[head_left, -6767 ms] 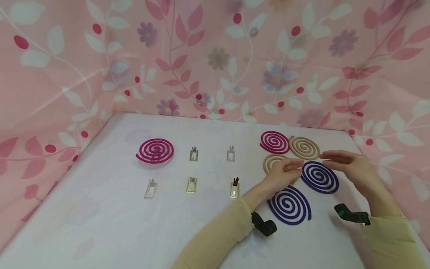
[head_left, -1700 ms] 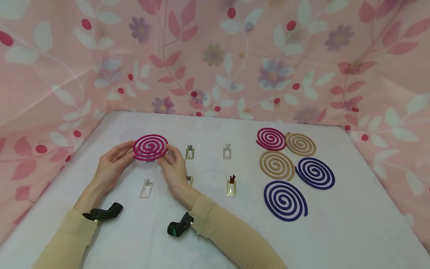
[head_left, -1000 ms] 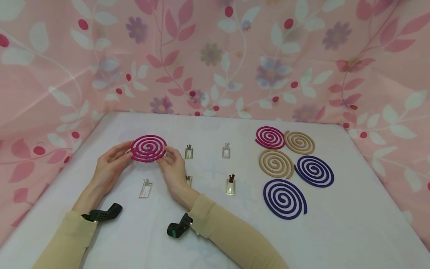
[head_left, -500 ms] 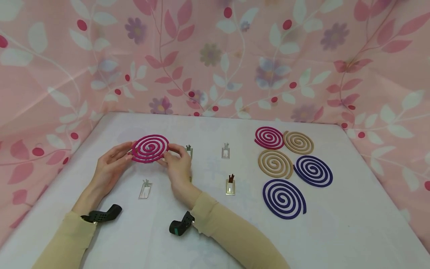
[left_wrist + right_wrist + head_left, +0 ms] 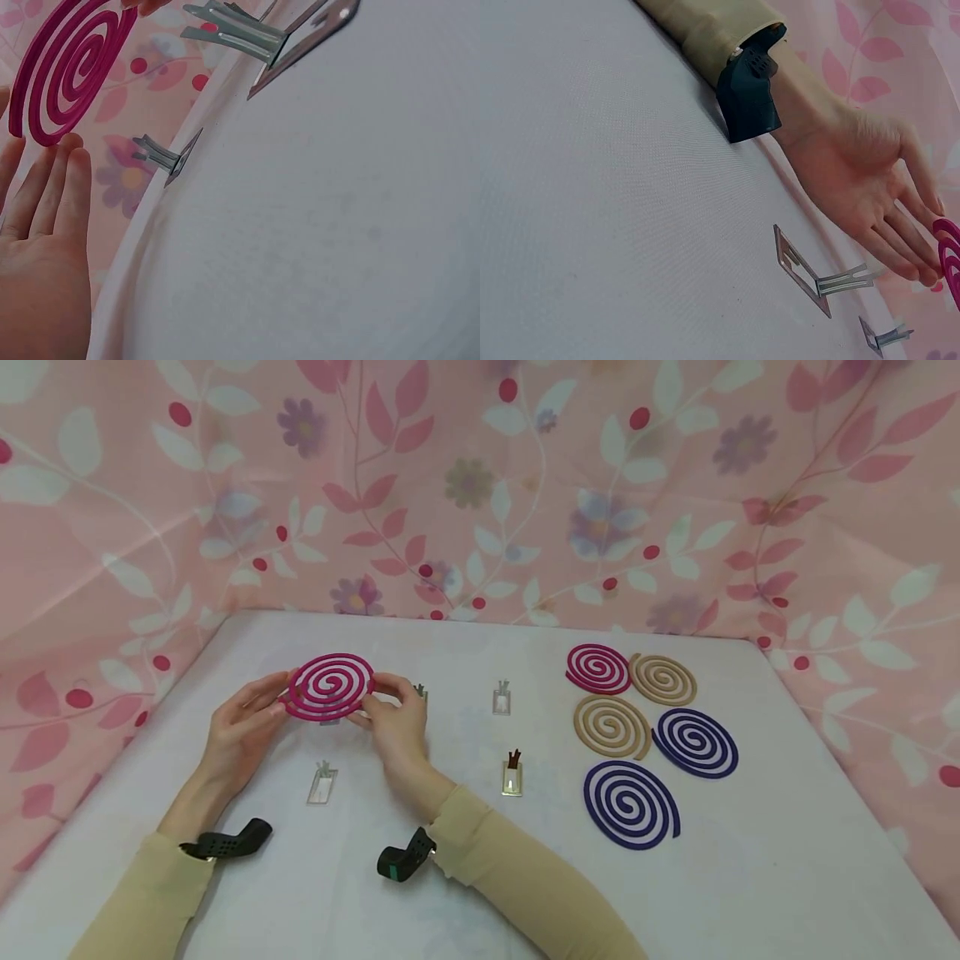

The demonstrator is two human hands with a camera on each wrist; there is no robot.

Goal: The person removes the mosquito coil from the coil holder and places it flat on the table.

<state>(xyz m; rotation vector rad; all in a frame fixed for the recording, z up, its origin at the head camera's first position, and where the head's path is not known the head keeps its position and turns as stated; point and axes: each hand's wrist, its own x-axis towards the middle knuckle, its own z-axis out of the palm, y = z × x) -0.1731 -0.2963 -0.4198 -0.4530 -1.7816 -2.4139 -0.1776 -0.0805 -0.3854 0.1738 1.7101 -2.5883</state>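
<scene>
In the head view a pink mosquito coil (image 5: 332, 686) is held level, slightly tilted, above a metal coil stand (image 5: 330, 722) at the table's far left. My left hand (image 5: 243, 727) holds its left rim with thumb and fingertips; in the left wrist view the coil (image 5: 79, 64) appears apart from the stand tips (image 5: 155, 152). My right hand (image 5: 401, 727) pinches the right rim between thumb and fingers. Nearer me, below the coil, stands a silver stand (image 5: 322, 785). The right forearm and hand hide another stand and partly cover one behind (image 5: 422, 693).
On the right lie a pink coil (image 5: 598, 669), two tan coils (image 5: 663, 680) and two dark blue coils (image 5: 696, 743). A silver stand (image 5: 501, 698) and a gold stand with a brown clip (image 5: 512, 775) are mid-table. A floral pink curtain (image 5: 480, 485) surrounds the white tabletop.
Both hands were among the coils on the right earlier; they came left to the pink coil. Over the last second the right grip shifted, and the coil rose and tilted slightly.
</scene>
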